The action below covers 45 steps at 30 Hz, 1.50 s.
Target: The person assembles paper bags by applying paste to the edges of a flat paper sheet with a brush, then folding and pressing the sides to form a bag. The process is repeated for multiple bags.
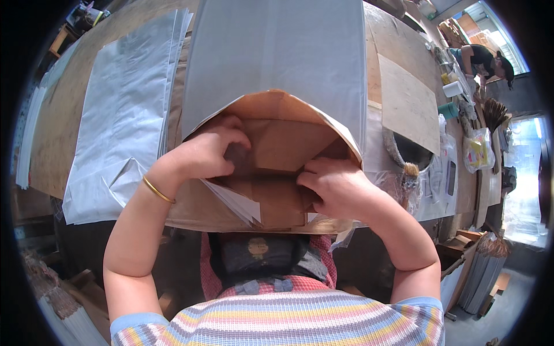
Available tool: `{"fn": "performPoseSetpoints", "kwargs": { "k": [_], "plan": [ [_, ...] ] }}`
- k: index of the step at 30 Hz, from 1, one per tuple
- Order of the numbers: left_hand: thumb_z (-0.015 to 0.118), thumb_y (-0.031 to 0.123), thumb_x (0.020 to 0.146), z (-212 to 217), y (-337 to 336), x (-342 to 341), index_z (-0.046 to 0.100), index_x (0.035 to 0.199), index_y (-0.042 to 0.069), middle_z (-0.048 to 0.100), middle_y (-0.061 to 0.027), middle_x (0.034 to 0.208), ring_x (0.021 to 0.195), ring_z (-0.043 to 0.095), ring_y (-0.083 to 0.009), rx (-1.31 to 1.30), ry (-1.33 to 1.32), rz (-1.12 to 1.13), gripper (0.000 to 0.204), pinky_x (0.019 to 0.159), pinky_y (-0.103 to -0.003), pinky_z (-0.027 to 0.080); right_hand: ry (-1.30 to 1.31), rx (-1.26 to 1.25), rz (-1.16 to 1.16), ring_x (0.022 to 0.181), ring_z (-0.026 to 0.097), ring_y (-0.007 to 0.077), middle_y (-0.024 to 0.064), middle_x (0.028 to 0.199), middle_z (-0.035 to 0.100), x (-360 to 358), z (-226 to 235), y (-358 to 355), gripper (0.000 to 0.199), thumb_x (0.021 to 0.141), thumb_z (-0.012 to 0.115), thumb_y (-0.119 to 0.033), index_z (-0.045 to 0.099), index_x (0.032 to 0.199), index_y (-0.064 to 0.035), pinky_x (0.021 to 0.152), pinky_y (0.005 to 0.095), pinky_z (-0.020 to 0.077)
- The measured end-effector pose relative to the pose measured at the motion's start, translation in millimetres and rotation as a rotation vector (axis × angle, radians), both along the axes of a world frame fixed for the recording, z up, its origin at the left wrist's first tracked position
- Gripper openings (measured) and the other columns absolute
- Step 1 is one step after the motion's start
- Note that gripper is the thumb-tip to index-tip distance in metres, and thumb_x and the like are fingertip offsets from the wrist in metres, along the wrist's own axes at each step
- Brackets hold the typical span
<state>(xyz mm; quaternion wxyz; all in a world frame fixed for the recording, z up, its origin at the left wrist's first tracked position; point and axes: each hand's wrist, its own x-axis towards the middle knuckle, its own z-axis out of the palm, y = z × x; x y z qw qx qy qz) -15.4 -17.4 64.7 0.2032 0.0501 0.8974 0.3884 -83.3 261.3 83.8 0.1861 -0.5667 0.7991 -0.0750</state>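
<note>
A large paper sack (283, 132), white-grey outside and brown inside, lies before me with its near end spread into a wide mouth. My left hand (213, 147) reaches into the left side of this mouth, thumb and forefinger apart in a curve; its other fingertips are partly hidden. At the right side, my right hand (334, 181) has its fingers bent together on the brown paper at the mouth's edge. Loose paper layers with white edges (236, 202) stick out below my left hand. A gold-coloured bangle (158, 190) circles my left wrist.
White sheets or sacks (124, 109) lie stacked on the wooden table (60, 130) at left. To the right are a flat board (407, 104), a dark round container (412, 155) and a brush (410, 173). Farther right, another person (483, 60) bends over. Bundles (479, 277) stand below.
</note>
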Motion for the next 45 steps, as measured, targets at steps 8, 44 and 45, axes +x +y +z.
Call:
{"fn": "performPoseSetpoints", "kwargs": {
  "k": [8,44,45],
  "plan": [
    [0.07,0.013,0.065,17,3,9,0.064,0.123,0.003,0.055,-0.0217,0.135,0.133,0.041,-0.0346,-0.146,-0.204,-0.237,0.059,0.11,-0.037,0.036,0.024,0.054,-0.346,0.081,0.067,0.0357,0.0175,0.081,0.069,-37,-8,-18,0.013,0.084,0.065,-0.016,0.07,0.084,-0.0041,0.073,0.0418,0.0533],
    [0.082,0.007,0.057,4,49,27,0.057,0.092,-0.004,0.042,-0.0198,0.146,0.13,0.043,-0.0444,-0.519,0.295,-0.009,0.045,0.106,-0.046,0.04,-0.37,-0.772,-0.946,0.076,0.059,0.0064,0.0002,0.083,0.069,-102,-8,256,0.018,0.088,0.074,-0.013,0.073,0.098,0.0022,0.07,0.0213,0.0478],
    [0.082,0.007,0.057,5,51,27,0.057,0.091,-0.004,0.041,-0.0192,0.148,0.131,0.042,-0.0445,-0.522,0.287,-0.013,0.043,0.106,-0.046,0.04,-0.465,-0.59,-0.978,0.078,0.06,0.0078,0.0027,0.09,0.071,-99,4,252,0.02,0.087,0.075,-0.011,0.073,0.103,0.0006,0.072,0.0228,0.0487]
  ]
}}
